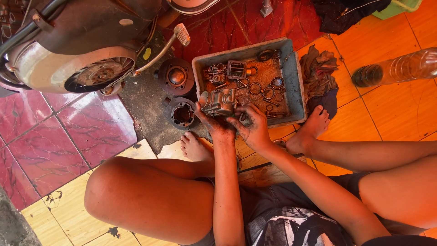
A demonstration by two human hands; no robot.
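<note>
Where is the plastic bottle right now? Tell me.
In the head view, the plastic bottle lies on its side on the orange tiles at upper right, beyond the rag beside the grey tray.

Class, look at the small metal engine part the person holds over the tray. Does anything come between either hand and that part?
Nothing visible does. The left hand grips the metal engine part directly from below, and the right hand touches its right side. Both sit above the near edge of the grey tray, whose loose rings lie further back.

Greasy bare hands, bare feet, dark shorts, black-and-white printed shirt
</note>
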